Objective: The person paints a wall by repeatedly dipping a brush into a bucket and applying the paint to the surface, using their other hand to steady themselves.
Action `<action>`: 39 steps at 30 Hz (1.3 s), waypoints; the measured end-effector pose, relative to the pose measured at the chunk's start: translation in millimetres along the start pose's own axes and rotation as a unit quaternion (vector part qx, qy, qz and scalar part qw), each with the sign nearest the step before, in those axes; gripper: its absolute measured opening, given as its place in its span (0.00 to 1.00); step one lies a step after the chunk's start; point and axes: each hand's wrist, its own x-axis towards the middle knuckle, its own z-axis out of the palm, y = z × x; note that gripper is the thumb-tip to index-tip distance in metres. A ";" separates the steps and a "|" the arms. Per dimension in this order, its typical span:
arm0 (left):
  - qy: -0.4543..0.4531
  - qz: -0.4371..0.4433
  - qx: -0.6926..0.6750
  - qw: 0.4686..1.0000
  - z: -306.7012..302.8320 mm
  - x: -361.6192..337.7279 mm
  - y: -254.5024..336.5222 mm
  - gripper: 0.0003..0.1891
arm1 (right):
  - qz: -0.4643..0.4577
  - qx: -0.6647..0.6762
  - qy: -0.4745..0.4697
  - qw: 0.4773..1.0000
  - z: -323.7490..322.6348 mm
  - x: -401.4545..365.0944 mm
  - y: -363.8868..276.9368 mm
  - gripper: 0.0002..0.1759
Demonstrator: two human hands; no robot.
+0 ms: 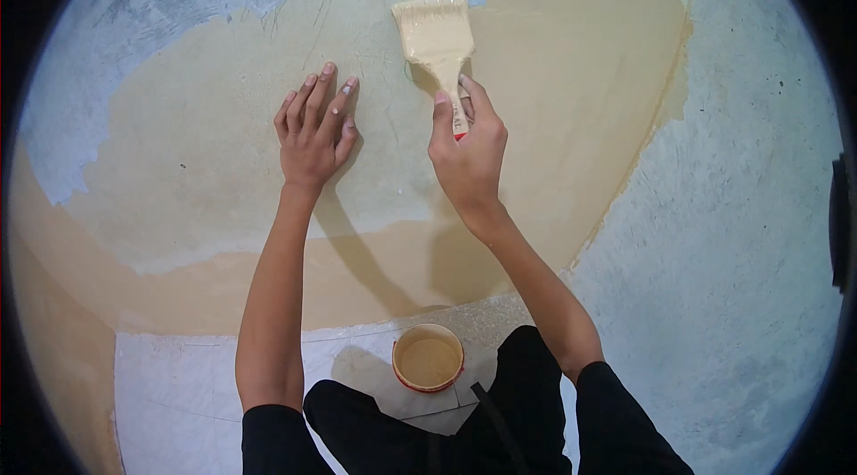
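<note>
Head view only. Right hand [466, 158] was closed around the handle of the brush [435, 33], thumb on the handle's left side, fingers wrapped on its right, a bit of red handle end showing under the palm. The bristles stood straight above the grip, pointing up and coated in beige. They looked pressed flat to the wall [750, 207], near the top edge of the beige patch [553, 73] where bare grey plaster began. So the brush sat above and just left of the knuckles, with only the bristle head and neck clear of the hand. Left hand [312, 131] was open, holding nothing, palm flat on the patch left of the brush and a little lower, fingers up and close together, pale specks on the fingertips. The two hands were near but apart. An open can [428, 359] with a red rim and beige paint inside stood on the floor [196, 386] at the wall's foot, just beside the person's dark-clad legs [536, 404]. Risks, as a judgement: with the bristles held upward, paint could run down the handle into the grip and make it slip. The left palm could smear or print the coat if that area was wet; I could not tell wet from dry. The can was close enough to the legs that a shifted knee could tip it.
</note>
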 end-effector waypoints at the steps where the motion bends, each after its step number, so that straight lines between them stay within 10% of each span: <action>1: 0.002 0.001 -0.001 1.000 0.3 0.0 -0.5 0.24 | -0.014 0.018 0.011 1.000 2.0 0.9 0.0 0.16; 39: 0.002 0.000 -0.001 1.000 1.0 -11.1 -0.4 0.23 | 0.045 0.004 -0.046 0.998 -14.3 -40.8 11.0 0.16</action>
